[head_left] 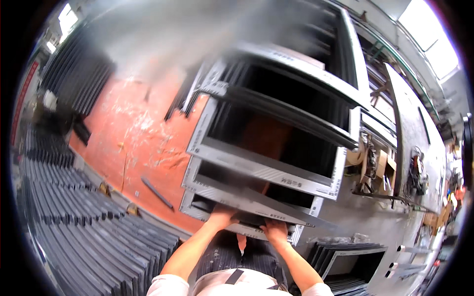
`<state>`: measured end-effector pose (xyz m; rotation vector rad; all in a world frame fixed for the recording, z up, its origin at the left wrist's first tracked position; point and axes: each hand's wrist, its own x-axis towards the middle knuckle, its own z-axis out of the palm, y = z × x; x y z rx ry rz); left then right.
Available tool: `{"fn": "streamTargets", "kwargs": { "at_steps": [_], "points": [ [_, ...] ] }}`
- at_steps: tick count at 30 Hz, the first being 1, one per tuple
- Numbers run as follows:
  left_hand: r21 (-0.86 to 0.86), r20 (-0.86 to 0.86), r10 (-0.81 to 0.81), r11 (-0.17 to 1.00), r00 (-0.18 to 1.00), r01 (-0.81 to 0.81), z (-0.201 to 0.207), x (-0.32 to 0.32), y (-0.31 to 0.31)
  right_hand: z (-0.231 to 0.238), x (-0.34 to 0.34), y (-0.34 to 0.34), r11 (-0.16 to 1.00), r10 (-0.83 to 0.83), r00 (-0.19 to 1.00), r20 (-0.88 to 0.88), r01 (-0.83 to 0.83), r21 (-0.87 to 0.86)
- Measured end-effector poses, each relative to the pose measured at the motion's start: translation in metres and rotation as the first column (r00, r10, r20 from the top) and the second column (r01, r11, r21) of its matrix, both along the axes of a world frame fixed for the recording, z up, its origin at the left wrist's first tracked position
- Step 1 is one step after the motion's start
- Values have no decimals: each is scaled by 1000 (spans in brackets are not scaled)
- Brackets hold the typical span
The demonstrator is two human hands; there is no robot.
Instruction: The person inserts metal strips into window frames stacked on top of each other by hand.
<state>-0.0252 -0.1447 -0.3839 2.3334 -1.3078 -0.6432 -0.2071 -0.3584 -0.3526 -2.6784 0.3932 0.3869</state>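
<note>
A stack of dark rectangular window-like frames (232,157), faced with printed light film, lies in front of me. My left hand (223,218) is at the near rail of the lowest visible part of the stack, its fingers bent over the edge and partly hidden. To its right, my right hand (275,231) grips the same near side, fingers curled on the rail. A dark strip slants just above both hands across the frames. The upper frames overlap at differing angles and are smeared toward the top.
Long dark profiles (98,241) fill racks on the left. An orange-red sheet (143,158) covers the floor, with a loose dark bar (157,193) on it. More frames (353,256) stand at lower right. Boxes (380,165) sit beside a grey panel (419,143) on the right.
</note>
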Motion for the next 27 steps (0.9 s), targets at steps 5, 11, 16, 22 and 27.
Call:
{"fn": "streamTargets", "kwargs": {
  "at_steps": [5,11,16,22,27],
  "points": [
    [17,-39,4,1000,999,-3,31,-14,11,0,-33,17,996,-38,981,188,51,-68],
    [-198,58,-111,973,992,120,125,-36,10,106,-39,14,985,31,990,138,-54,163],
    [-307,135,-85,944,987,123,177,-48,-37,158,-34,-12,994,13,994,108,-25,108],
    [-337,218,-49,933,975,122,209,-41,-97,184,-28,-56,993,-19,907,421,66,-96],
    [-317,273,-104,929,956,192,170,-41,-110,148,-31,-73,984,-15,895,446,94,-155]
  ]
}}
